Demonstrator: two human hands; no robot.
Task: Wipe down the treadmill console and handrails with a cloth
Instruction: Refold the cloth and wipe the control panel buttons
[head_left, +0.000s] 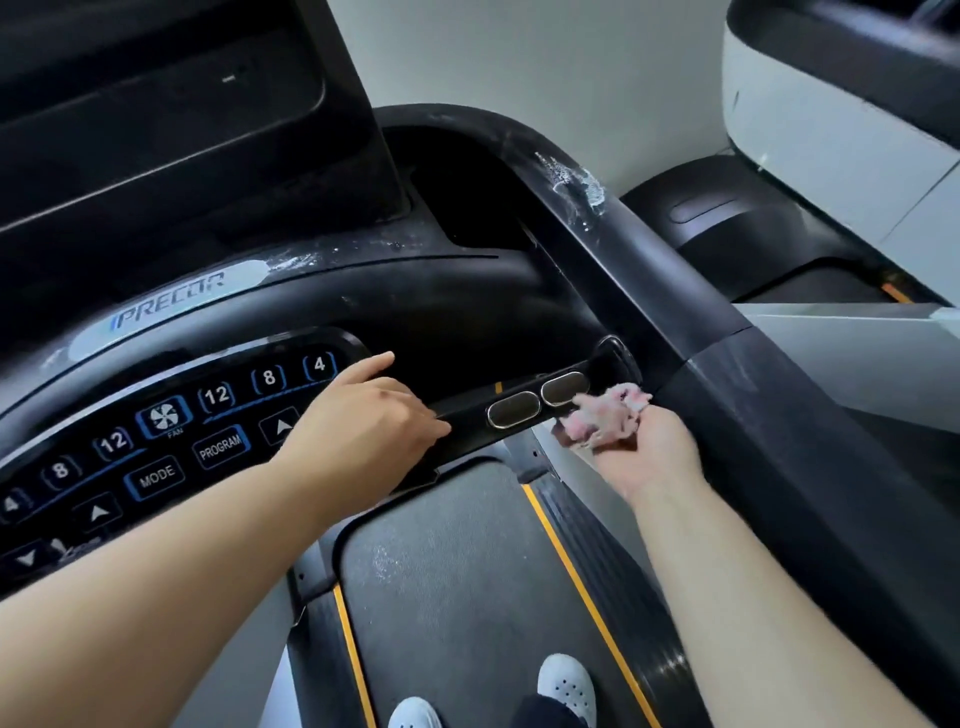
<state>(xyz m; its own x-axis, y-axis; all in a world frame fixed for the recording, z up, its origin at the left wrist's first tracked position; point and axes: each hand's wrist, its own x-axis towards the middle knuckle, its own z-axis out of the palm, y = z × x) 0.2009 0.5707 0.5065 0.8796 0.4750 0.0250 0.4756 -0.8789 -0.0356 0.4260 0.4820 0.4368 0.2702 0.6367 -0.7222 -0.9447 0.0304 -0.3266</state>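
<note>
The right hand (644, 452), at centre right, was curled tightly round a crumpled pink cloth (605, 415), palm turned up; the cloth touched the right end of the front handrail (467, 413), just beside the two oval metal sensor pads (514, 410); the left hand (363, 421), at centre, lay on the same rail, fingers bent over its edge and out of sight, thumb stretched straight along the console (208, 415) at lower left; white foam (582, 192) streaked the side handrail (675, 291) at upper right; below lay the treadmill belt (452, 571) and white shoes (566, 686).
</note>
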